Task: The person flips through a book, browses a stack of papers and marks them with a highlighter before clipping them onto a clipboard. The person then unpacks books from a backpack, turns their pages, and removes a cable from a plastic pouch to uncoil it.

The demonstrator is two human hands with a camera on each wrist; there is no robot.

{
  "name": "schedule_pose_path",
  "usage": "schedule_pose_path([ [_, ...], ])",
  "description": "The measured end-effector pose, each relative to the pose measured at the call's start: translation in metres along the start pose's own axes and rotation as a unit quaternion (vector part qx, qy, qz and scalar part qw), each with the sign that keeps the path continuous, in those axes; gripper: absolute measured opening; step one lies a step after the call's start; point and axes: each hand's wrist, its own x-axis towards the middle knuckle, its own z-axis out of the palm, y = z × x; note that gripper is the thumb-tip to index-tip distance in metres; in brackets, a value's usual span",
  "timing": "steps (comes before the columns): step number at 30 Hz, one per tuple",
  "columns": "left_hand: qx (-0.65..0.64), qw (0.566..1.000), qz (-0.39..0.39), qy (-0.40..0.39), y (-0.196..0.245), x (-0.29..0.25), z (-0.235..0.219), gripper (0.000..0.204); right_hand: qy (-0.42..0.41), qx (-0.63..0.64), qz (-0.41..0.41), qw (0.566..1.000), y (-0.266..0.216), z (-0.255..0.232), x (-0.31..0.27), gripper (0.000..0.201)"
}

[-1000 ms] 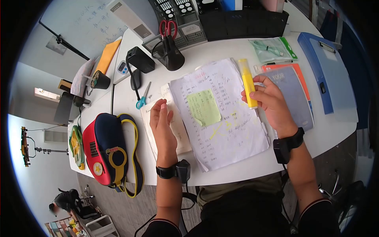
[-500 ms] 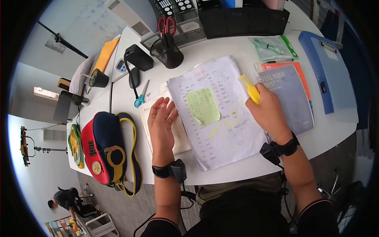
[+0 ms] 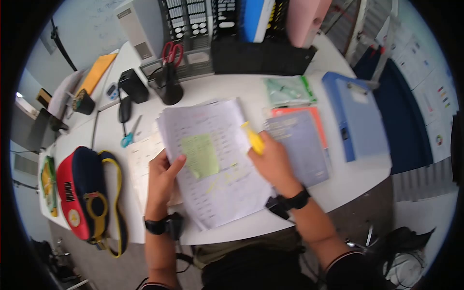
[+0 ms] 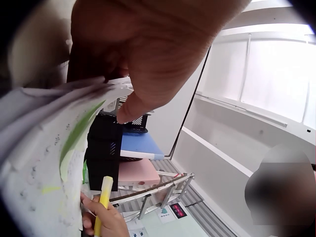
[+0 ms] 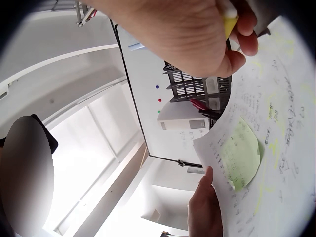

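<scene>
A stack of handwritten paper sheets [image 3: 232, 193] with yellow marks carries a green sticky note [image 3: 200, 155] on its top sheet. My left hand [image 3: 162, 180] grips the stack at its left edge, thumb over the top sheet and fingers partly hidden beneath. At the right edge my right hand [image 3: 273, 164] holds a yellow highlighter [image 3: 253, 139], its fingers curled round the barrel and close against the sheets. In the left wrist view the sheets bow up near the left hand. An open notebook [image 3: 141, 162] lies partly under the stack on the left.
Right of the papers lie a grey-blue booklet [image 3: 304, 154], a clear zip bag [image 3: 289, 92] and a blue clipboard case [image 3: 360, 121]. Teal scissors [image 3: 128, 139] and a red-and-navy bag [image 3: 79, 193] sit to the left. Behind stand a black pen holder [image 3: 169, 89] and a file rack [image 3: 261, 58].
My left hand has moved from hovering over the notebook to grip the left edge of the sheets. My right hand has turned, tilting the highlighter. The head view has swung right.
</scene>
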Motion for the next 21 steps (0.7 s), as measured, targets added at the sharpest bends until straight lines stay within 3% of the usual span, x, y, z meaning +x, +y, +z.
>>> schedule_pose_path([
  [6, 0.017, 0.996, -0.032, -0.076, 0.007, -0.009, 0.002, 0.034, -0.017, -0.027, -0.007, 0.999, -0.009, -0.004, -0.002, 0.025],
  [8, 0.003, 0.997, -0.026, -0.075, 0.001, -0.009, 0.001, 0.034, -0.023, 0.003, 0.032, 0.999, -0.009, -0.003, 0.0, 0.027],
  [12, 0.006, 0.996, -0.009, -0.085, -0.01, -0.004, -0.007, 0.033, 0.01, -0.019, -0.023, 1.0, 0.006, 0.002, 0.005, 0.025],
  [15, -0.011, 0.997, -0.011, -0.071, -0.009, -0.003, -0.015, 0.032, -0.029, 0.068, 0.017, 0.997, 0.01, 0.002, 0.007, 0.028],
  [17, -0.038, 0.997, -0.02, -0.066, -0.009, -0.002, -0.021, 0.032, -0.029, 0.223, 0.089, 0.97, -0.001, -0.006, 0.009, 0.023],
  [21, -0.115, 0.991, -0.03, -0.061, -0.005, -0.001, -0.029, 0.032, -0.014, 0.273, 0.117, 0.955, 0.002, -0.016, 0.013, 0.02],
])
